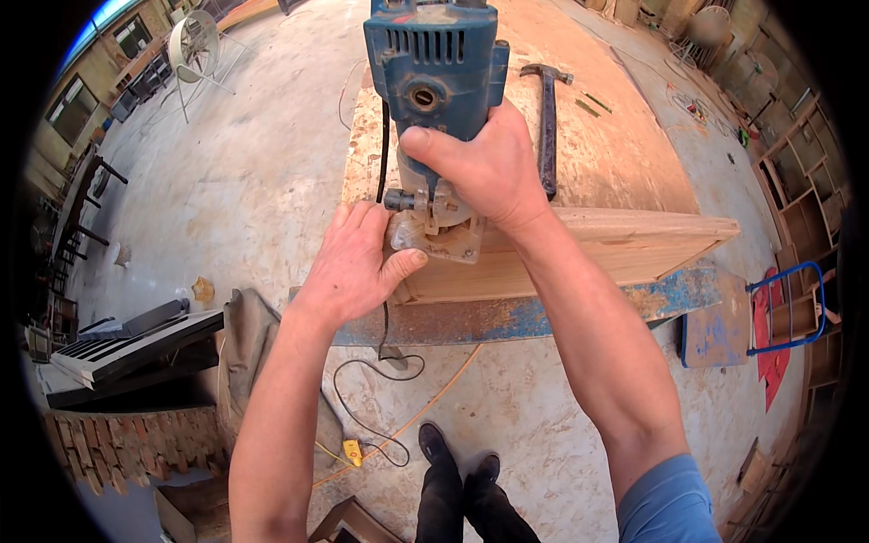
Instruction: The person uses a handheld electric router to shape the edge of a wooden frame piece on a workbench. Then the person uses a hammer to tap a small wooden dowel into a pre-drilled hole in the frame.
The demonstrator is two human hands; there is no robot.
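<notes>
At wooden panel point(493, 279): blue router point(433, 86), clear base point(459, 248).

Blue, vented handheld power router point(434, 77): I hold it upright at my 12 o'clock, clear base plate point(460, 248) over the 9 o'clock end of a pale wooden panel point(638, 249).

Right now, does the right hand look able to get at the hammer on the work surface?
Probably not at once: the right hand is wrapped around the blue power tool. Otherwise the way looks free, since the hammer lies close by, uncovered.
</notes>
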